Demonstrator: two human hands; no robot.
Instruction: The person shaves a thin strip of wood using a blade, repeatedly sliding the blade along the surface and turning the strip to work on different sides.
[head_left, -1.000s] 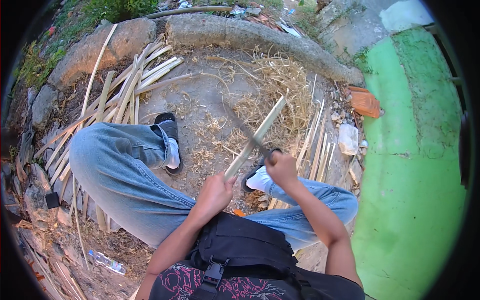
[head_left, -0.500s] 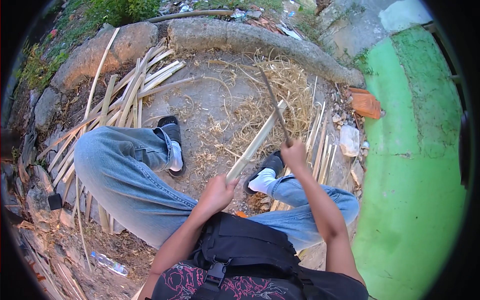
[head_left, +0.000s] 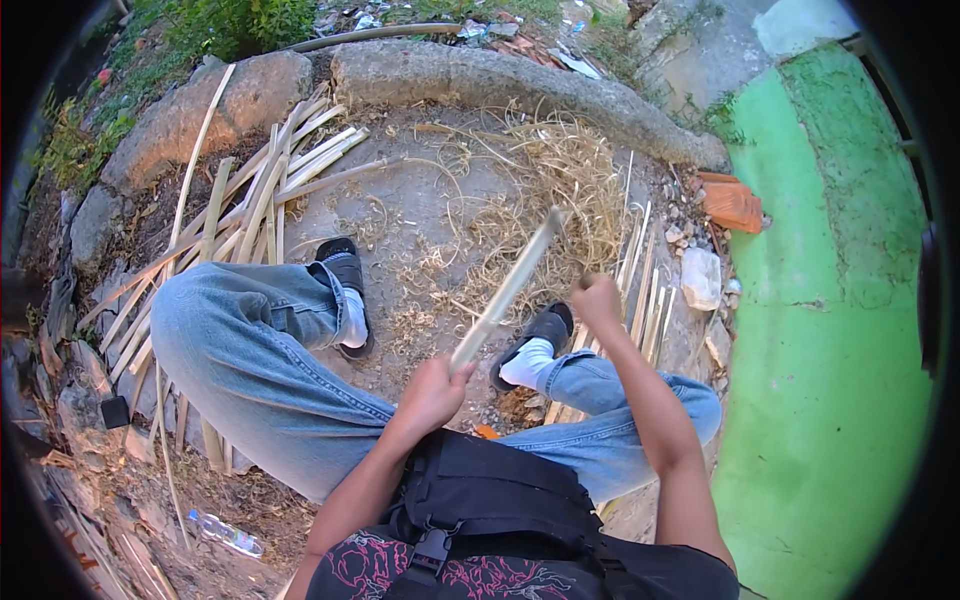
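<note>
My left hand (head_left: pixel 432 392) is closed round the near end of a pale, flat bamboo strip (head_left: pixel 506 288). The strip slants up and away to the right, its far end over curly shavings. My right hand (head_left: pixel 598 302), a fist to the right of the strip, grips the handle of a long, thin-bladed knife (head_left: pixel 569 245). Motion smears the blade, which points away near the strip's far end; I cannot tell whether they touch. The handle is hidden inside my fingers.
Curly shavings (head_left: pixel 570 165) are heaped ahead. Long strips (head_left: pixel 262 205) lie piled left, with more strips (head_left: pixel 640 285) beside my right foot. A stone curb (head_left: pixel 500 78) curves beyond. At right stand a green wall (head_left: pixel 790 400) and an orange brick (head_left: pixel 732 203). A plastic bottle (head_left: pixel 226 533) lies lower left.
My right hand has shifted slightly up and right, and the knife blade, sharp before, is now blurred. The bamboo strip has tilted a little and its far end has dropped slightly leftward.
</note>
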